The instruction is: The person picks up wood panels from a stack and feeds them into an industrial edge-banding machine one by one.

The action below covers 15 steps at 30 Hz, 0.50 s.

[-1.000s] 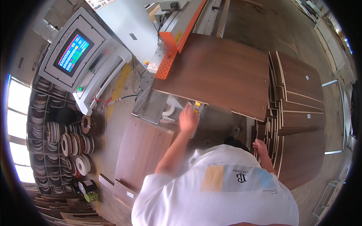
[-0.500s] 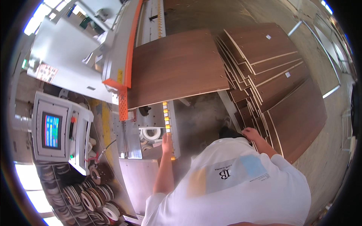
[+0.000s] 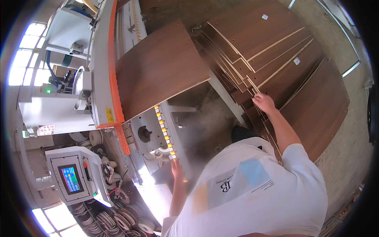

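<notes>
My left hand (image 3: 177,170) is beside the near end of a row of yellow and white rollers (image 3: 166,136), fingers stretched out and grasping nothing visible. My right hand (image 3: 263,102) reaches to the edges of a fanned stack of dark brown boards (image 3: 284,77). Its fingers are bent at the pale board edges, and what lies between them is hidden. A large loose brown board (image 3: 162,69) lies flat across the machine's rail, its left edge along the orange guard (image 3: 114,79). Neither hand touches this board.
A control panel with a lit screen (image 3: 70,179) stands at the left. Below it are several rolls of edging tape (image 3: 122,217). A pale support bar (image 3: 227,93) runs between the large board and the stack. A white metal frame (image 3: 351,68) stands at the far right.
My right hand has moved forward along the stack's edges. The large board has shifted farther along the orange guard, away from me. My left hand remains by the rollers, and the view has turned.
</notes>
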### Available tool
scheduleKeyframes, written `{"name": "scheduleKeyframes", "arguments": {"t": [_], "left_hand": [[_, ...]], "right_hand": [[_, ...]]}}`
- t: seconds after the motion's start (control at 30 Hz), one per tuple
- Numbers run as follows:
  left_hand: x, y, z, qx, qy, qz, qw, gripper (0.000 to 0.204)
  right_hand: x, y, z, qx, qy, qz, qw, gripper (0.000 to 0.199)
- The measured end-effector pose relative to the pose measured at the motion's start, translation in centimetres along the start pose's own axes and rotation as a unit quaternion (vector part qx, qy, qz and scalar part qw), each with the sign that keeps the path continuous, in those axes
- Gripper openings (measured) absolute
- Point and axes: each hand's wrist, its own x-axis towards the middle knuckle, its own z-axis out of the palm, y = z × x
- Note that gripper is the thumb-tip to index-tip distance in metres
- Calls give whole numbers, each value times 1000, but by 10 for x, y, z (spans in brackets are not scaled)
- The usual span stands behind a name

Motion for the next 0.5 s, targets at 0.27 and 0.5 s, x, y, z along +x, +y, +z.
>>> {"name": "scheduleKeyframes", "arguments": {"t": [0.27, 0.5], "left_hand": [[-21, 67, 34, 352, 202, 228, 885, 42], [-49, 85, 123, 403, -15, 234, 885, 48]], "right_hand": [[151, -39, -84, -230, 20, -92, 969, 69], [206, -38, -113, -339, -118, -175, 917, 89]]}}
